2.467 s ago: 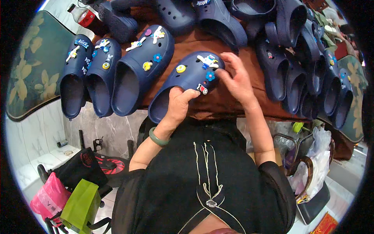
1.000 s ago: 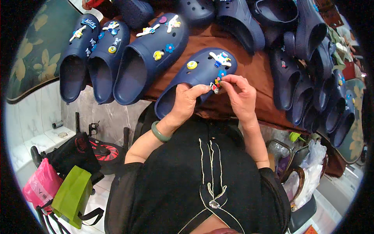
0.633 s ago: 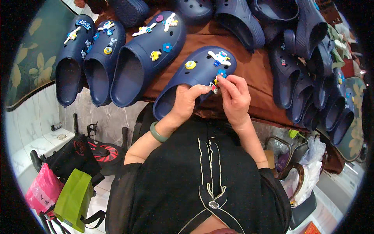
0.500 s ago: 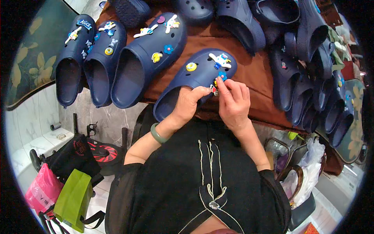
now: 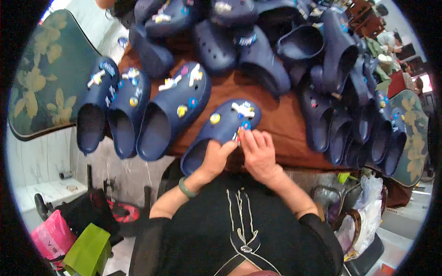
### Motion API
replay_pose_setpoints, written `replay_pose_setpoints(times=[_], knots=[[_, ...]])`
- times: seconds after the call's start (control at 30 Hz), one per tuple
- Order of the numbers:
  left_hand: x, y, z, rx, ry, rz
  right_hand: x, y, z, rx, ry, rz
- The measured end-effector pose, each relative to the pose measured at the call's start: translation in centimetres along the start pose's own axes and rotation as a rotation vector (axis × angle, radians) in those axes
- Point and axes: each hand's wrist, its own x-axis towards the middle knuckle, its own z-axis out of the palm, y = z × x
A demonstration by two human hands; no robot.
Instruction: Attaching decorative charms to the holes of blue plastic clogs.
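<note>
A navy clog point(image 5: 212, 131) lies on the brown cloth in front of me, its toe pointing away to the right. On its top are a white figure charm point(image 5: 243, 109), a yellow round charm point(image 5: 215, 119) and a blue flower charm point(image 5: 246, 124). My left hand point(image 5: 212, 161) grips the clog's near side, its fingers hidden in the opening and its thumb stretched along the edge. My right hand point(image 5: 260, 155) has its fingertips closed on a small red and white shoe charm point(image 5: 236, 137) at the clog's side, mostly covered by the fingers.
Three decorated clogs point(image 5: 172, 115) stand to the left on the brown cloth point(image 5: 287, 133). Several more navy clogs point(image 5: 260, 62) are heaped at the back and right. A floral chair back point(image 5: 48, 78) rises at the far left. Bags point(image 5: 87, 250) sit low on both sides.
The view has tilted up, so the clogs appear lower and more of the heap shows. My right fingers have bunched closer over the charm; my left hand still holds the clog.
</note>
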Motion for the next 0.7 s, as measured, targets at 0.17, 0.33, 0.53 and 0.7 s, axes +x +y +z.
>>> replay_pose_setpoints(times=[0.17,0.33,0.53,0.7], knots=[[-0.2,0.7,-0.1,-0.067,-0.042,-0.059,-0.4,0.9,-0.1,0.28,0.121,0.106],[0.6,2.0,0.7,-0.228,0.074,0.018,-2.2,1.3,-0.1,0.777,0.158,0.407],[2.4,3.4,3.7,-0.648,-0.048,-0.091,-1.9,-0.2,1.4,1.224,0.02,0.48],[0.9,3.9,3.5,-0.166,-0.381,0.131,-2.6,0.1,2.2,1.259,0.051,0.691]])
